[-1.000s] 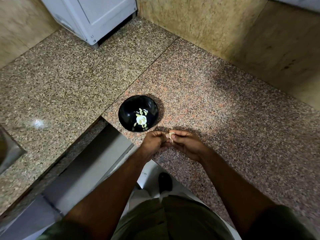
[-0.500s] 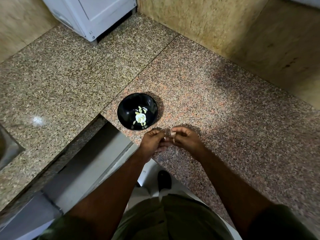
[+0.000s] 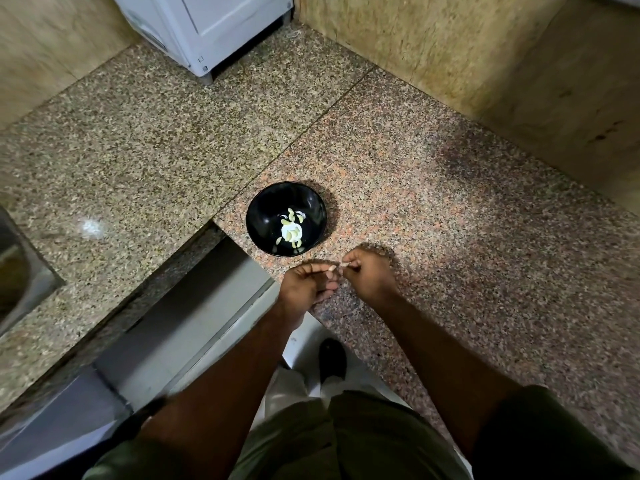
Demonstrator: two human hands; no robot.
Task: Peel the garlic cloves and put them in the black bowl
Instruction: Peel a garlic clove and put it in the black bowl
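The black bowl (image 3: 263,209) stands on the granite counter near the inner corner edge, with several pale peeled garlic cloves (image 3: 292,232) lying in its bottom. Just in front of it, over the counter edge, my left hand (image 3: 306,287) and my right hand (image 3: 372,275) meet fingertip to fingertip. Between them is a small pale garlic clove (image 3: 337,266), pinched by the fingers of both hands. Most of the clove is hidden by my fingers.
A speckled granite counter (image 3: 450,220) runs in an L around me. A white appliance (image 3: 214,26) stands at the far corner. A steel sink's edge (image 3: 20,271) shows at the left. Tiled walls rise behind; floor and my shoe show below.
My hands have drawn slightly apart and turned while still working the clove between the fingertips. The view has shifted a little; the bowl has not moved.
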